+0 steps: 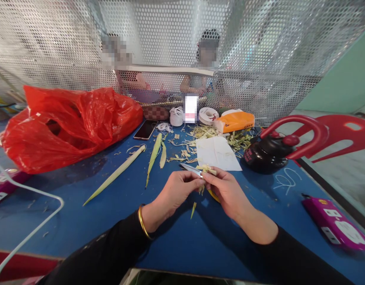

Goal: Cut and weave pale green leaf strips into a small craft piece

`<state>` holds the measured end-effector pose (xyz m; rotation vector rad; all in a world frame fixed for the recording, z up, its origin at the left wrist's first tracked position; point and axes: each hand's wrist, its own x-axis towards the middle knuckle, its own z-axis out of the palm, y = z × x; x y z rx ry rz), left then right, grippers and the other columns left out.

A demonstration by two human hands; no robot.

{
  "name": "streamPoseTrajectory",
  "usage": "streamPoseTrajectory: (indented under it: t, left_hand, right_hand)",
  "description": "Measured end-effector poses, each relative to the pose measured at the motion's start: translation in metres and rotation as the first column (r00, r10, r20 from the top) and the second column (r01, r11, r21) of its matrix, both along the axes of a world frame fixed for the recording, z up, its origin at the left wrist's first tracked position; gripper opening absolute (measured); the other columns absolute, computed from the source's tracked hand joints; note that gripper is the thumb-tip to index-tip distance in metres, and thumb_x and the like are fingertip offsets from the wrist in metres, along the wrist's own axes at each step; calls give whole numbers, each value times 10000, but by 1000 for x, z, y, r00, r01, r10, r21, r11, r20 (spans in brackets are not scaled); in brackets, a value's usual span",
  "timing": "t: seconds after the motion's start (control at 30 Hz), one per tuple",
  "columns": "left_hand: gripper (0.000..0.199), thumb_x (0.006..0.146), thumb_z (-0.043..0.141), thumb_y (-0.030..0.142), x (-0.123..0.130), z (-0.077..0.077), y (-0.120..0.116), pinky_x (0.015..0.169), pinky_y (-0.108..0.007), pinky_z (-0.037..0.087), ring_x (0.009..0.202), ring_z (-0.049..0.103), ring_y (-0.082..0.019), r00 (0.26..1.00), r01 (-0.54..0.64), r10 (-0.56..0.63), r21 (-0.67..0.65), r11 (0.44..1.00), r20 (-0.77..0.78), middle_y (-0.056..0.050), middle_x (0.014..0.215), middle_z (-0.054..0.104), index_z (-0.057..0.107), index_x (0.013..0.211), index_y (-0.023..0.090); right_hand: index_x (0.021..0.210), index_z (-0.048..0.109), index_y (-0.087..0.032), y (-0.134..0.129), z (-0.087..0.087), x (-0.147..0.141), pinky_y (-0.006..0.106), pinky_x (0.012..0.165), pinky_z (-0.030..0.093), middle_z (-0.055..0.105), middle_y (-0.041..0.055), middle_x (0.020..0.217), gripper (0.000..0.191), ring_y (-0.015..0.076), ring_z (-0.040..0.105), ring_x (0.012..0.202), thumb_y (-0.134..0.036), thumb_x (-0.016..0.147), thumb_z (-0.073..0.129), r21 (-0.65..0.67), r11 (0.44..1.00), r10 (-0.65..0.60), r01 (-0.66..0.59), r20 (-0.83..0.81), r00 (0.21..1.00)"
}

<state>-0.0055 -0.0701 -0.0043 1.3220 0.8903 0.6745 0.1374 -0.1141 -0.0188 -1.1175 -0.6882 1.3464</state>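
Observation:
My left hand [178, 192] and my right hand [226, 190] meet above the middle of the blue table. Thumbs and fingers of both pinch a small bundle of pale husk-like strips [208, 171]. Scissors show partly at my right hand: their blades [190, 169] point to the upper left, and a yellow handle [214, 196] shows below the fingers. Whether the right hand grips them or they lie under it, I cannot tell. Below the hands lies a small green leaf scrap [193, 210]. A white sheet of paper [219, 153] is just beyond them.
Long pale leaves [115, 174] lie left, near a phone [146, 130]. A red plastic bag [72, 122] fills the back left. Scraps [185, 153], a string roll [176, 116] and an orange packet [235, 122] sit behind. A black pot [267, 152] and purple box [336, 223] stand right.

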Motion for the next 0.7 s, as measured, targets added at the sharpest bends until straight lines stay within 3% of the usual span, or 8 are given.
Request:
streamPoseTrajectory:
  t: [0.1, 0.3, 0.53, 0.7]
  left_hand:
    - [174, 714, 702, 311, 0, 2, 0, 610, -245, 387, 583, 474, -108, 999, -39, 39, 4, 999, 9, 1, 603, 583, 688, 639, 154]
    - [135, 663, 724, 283, 2, 5, -1, 623, -255, 399, 585, 482, -111, 997, -71, 72, -10, 997, 8, 2, 599, 590, 696, 625, 156]
    - [188, 683, 715, 328, 1, 4, -1, 585, -240, 358, 572, 465, -105, 997, -4, 7, 36, 999, -82, 8, 592, 587, 697, 641, 146]
    - [264, 717, 692, 406, 0, 4, 0, 558, -234, 347, 562, 443, -102, 998, -42, 44, 49, 998, -39, 15, 594, 556, 685, 677, 146]
  right_hand:
    - [701, 640, -188, 1, 0, 1, 243, 571, 372, 541, -35, 613, 271, 111, 470, 576, -420, 701, 781, 31, 999, 8, -8, -9, 1000]
    - [846, 683, -200, 4, 1, 6, 266, 544, 407, 584, -1, 691, 490, 133, 490, 566, -674, 744, 612, -26, 992, -124, 121, -128, 984]
    - [633, 637, -197, 2, 5, 2, 244, 530, 345, 502, -40, 546, 286, 108, 418, 529, -435, 672, 789, 43, 995, -89, 85, 81, 993]
    - [648, 653, -191, 0, 5, 0, 249, 518, 329, 492, -37, 545, 257, 114, 416, 533, -412, 680, 781, 40, 997, -66, 62, 134, 989]
